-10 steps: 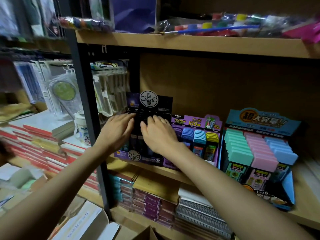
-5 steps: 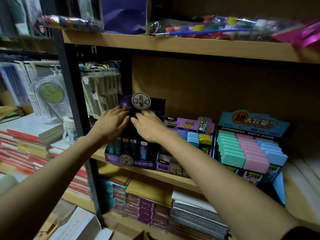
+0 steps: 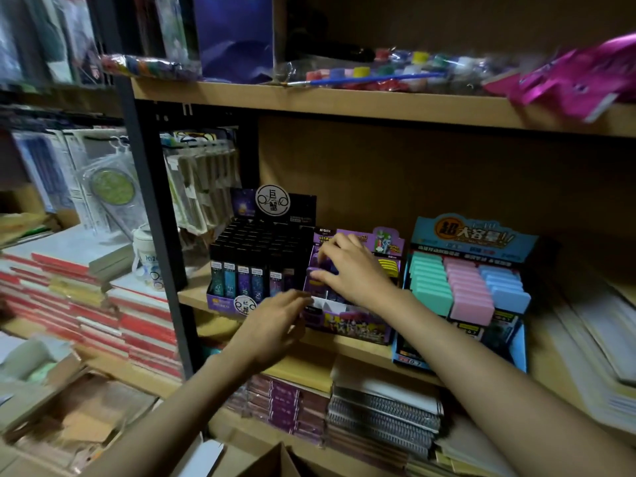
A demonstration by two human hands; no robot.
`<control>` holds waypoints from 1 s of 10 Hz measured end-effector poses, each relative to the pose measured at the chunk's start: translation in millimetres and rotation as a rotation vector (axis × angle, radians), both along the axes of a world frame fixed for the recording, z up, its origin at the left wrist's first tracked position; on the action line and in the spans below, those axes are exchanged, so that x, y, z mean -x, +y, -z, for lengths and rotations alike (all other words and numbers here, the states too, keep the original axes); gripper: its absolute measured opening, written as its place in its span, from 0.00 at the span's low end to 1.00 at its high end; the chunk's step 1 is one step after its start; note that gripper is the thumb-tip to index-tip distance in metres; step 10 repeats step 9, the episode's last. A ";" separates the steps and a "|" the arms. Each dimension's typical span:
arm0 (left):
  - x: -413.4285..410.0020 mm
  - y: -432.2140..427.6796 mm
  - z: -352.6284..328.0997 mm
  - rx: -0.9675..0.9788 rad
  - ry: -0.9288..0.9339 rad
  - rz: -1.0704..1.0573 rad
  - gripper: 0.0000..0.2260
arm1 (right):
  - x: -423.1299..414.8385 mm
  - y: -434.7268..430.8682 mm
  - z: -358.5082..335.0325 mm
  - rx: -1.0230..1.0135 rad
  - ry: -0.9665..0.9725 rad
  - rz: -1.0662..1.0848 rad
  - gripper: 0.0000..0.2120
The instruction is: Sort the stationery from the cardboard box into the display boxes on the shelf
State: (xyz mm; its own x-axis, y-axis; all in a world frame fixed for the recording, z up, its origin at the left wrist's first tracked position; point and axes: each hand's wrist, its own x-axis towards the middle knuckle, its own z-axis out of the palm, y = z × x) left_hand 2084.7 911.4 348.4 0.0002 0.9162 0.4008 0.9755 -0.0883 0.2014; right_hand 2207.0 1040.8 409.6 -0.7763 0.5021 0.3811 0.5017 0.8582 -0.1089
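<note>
Three display boxes stand in a row on the middle shelf (image 3: 344, 346). The black display box (image 3: 261, 249) on the left is packed with dark slim cases. Beside it is the purple display box (image 3: 358, 327), and my right hand (image 3: 354, 270) reaches into it from above, pinching a small purple case (image 3: 315, 273) at the top of its left column. My left hand (image 3: 275, 325) is lower, with its fingers against that box's front left corner. The cardboard box (image 3: 272, 459) shows only as a flap at the bottom edge.
A blue display box (image 3: 475, 235) of green, pink and blue erasers stands to the right. Paint pots and a brush (image 3: 364, 77) lie on the shelf above. Notebooks (image 3: 382, 407) are stacked below, red-edged books (image 3: 103, 304) to the left, past a black upright post (image 3: 151, 215).
Both hands have left the black display box and moved right and down to the purple one. My right hand now pinches a purple case there, and my left hand dropped to its front corner.
</note>
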 end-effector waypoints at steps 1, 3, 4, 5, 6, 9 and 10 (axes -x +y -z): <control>0.9 2.1 11.5 0.025 -0.001 -0.016 0.20 | 7.3 4.5 -1.0 0.015 0.111 0.019 0.11; 3.5 5.1 13.7 -0.021 0.002 -0.003 0.18 | 19.0 7.7 -4.4 -0.035 0.137 0.133 0.08; 4.2 6.0 14.4 -0.024 -0.009 -0.015 0.18 | 28.8 1.7 -2.2 -0.052 0.160 0.226 0.06; 2.6 6.2 12.8 -0.012 -0.012 -0.017 0.19 | 32.0 -1.2 -2.2 -0.056 0.141 0.233 0.06; -1.0 -1.9 6.7 -0.028 -0.030 -0.021 0.20 | 20.2 -5.0 -5.7 -0.038 0.130 0.171 0.10; -12.7 -89.7 -53.6 -0.178 -0.276 -0.023 0.12 | -100.6 -73.2 -36.0 0.168 0.518 -0.043 0.08; -12.7 -89.7 -53.6 -0.178 -0.276 -0.023 0.12 | -100.6 -73.2 -36.0 0.168 0.518 -0.043 0.08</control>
